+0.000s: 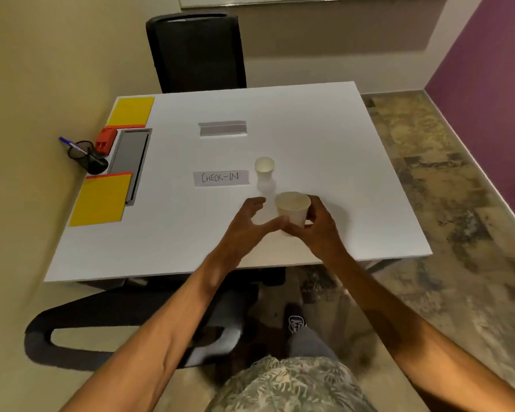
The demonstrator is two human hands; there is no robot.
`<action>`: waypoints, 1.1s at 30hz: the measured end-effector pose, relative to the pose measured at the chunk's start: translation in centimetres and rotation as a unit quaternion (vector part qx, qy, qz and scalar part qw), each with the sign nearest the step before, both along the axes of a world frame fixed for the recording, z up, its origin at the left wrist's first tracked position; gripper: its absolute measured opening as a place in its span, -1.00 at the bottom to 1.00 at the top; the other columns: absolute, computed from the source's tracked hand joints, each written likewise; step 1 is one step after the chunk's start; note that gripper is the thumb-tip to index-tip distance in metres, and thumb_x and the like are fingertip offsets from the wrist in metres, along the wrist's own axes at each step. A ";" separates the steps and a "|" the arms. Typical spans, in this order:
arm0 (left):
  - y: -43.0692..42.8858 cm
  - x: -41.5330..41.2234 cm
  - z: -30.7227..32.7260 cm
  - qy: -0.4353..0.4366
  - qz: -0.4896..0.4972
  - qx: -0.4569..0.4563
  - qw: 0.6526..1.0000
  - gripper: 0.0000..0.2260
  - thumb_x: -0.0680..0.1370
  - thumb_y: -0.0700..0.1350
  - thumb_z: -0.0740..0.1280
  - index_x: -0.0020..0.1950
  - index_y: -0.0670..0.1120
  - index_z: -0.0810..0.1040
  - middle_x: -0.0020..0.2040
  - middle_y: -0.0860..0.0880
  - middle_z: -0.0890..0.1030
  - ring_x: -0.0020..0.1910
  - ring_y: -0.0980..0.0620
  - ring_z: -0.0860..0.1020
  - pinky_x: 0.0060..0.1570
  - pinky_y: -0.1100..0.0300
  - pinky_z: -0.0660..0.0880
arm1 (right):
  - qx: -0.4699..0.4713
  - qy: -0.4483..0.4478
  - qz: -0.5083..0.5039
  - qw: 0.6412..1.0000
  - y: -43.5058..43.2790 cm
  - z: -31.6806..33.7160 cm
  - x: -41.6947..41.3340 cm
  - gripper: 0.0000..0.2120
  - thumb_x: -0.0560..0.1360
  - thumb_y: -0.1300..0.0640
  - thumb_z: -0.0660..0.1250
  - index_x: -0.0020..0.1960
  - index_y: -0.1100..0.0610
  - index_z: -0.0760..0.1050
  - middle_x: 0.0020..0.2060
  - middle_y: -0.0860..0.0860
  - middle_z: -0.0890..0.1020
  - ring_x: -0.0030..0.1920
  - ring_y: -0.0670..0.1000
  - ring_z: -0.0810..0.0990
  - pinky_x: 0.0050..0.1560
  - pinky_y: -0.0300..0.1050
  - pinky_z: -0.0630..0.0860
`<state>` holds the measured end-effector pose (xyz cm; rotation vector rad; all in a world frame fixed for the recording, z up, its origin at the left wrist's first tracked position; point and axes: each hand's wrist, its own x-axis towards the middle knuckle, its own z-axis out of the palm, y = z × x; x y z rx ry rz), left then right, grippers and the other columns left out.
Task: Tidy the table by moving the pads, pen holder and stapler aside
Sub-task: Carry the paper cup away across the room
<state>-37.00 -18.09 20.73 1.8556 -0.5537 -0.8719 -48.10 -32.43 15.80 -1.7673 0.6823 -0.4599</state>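
Right hand grips a paper cup; left hand spread open beside it.

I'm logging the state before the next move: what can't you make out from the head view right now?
- Near cup: its base and far side, hidden by the right hand; whether it rests on the table is unclear.
- Far cup: lower half washed out against the white top.
- Pen holder: contents beyond one blue pen, too small and dark.
- Stapler: details too small.
- Folded card: any lettering unreadable.
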 end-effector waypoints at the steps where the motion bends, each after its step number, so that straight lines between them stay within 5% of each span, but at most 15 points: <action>1: -0.1 -0.5 0.1 -0.018 -0.009 0.004 1.000 -0.28 0.40 0.27 0.45 0.47 0.08 0.30 0.48 0.05 0.36 0.45 0.04 0.33 0.40 0.03 0.30 | -0.003 0.000 -0.017 1.000 -0.4 0.1 -0.9 -0.27 0.22 -0.30 0.53 0.29 -0.11 0.36 0.12 -0.28 0.54 0.13 -0.14 0.57 0.06 -0.20 0.59; 6: -1.8 -3.1 -0.1 -0.223 -0.083 0.051 0.970 -0.29 0.49 0.30 0.32 0.54 0.03 0.19 0.53 -0.02 0.32 0.48 -0.05 0.32 0.45 -0.07 0.25 | -0.017 0.000 -0.088 0.996 -3.0 0.6 -4.9 -0.13 0.18 -0.36 0.51 0.35 -0.02 0.33 0.17 -0.10 0.54 0.16 0.01 0.57 0.12 -0.03 0.62; 12: -6.9 -7.0 -0.9 -0.401 -0.200 0.104 0.888 -0.31 0.56 0.31 0.16 0.59 0.02 0.09 0.57 -0.02 0.25 0.55 -0.05 0.19 0.52 -0.19 0.04 | -0.027 -0.001 -0.169 0.985 -7.4 2.0 -10.5 -0.24 0.30 -0.16 0.57 0.38 -0.04 0.30 0.16 -0.15 0.50 0.13 -0.06 0.53 -0.12 -0.41 0.52; 19: -17.3 -15.7 -0.2 -0.442 -0.231 0.081 0.863 -0.33 0.55 0.31 0.18 0.58 0.07 0.11 0.61 -0.03 0.11 0.58 -0.08 0.07 0.52 -0.24 -0.05 | -0.027 0.023 -0.239 0.970 -15.3 3.2 -21.5 -0.26 0.32 -0.08 0.59 0.37 0.08 0.35 0.16 -0.07 0.54 0.12 -0.03 0.56 -0.01 -0.30 0.54; 26: -26.9 -24.6 -0.2 -0.465 -0.272 0.097 0.837 -0.31 0.57 0.33 0.07 0.61 0.05 0.01 0.63 -0.05 -0.02 0.60 -0.10 -0.02 0.54 -0.15 -0.01 | -0.010 0.015 -0.258 0.966 -23.6 4.0 -32.1 -0.31 0.30 0.06 0.63 0.34 0.09 0.40 0.18 0.01 0.58 0.15 0.04 0.58 0.10 0.03 0.62; 29: -30.8 -28.2 -0.4 -0.448 -0.281 0.077 0.845 -0.29 0.57 0.34 0.10 0.61 0.04 0.02 0.63 -0.07 0.01 0.59 -0.12 0.04 0.53 -0.10 0.11 | -0.018 0.017 -0.263 0.964 -26.9 4.1 -36.0 -0.34 0.30 0.04 0.63 0.30 0.04 0.40 0.16 -0.05 0.59 0.14 0.00 0.58 0.09 -0.01 0.61; 33: -35.7 -31.8 -0.7 -0.466 -0.309 0.074 0.826 -0.30 0.57 0.32 0.11 0.59 0.00 0.04 0.61 -0.10 0.08 0.56 -0.14 0.13 0.48 -0.13 0.23 | -0.017 0.017 -0.279 0.960 -30.7 4.3 -40.3 -0.37 0.29 -0.05 0.63 0.24 -0.11 0.38 0.07 -0.23 0.57 0.10 -0.16 0.58 -0.08 -0.33 0.55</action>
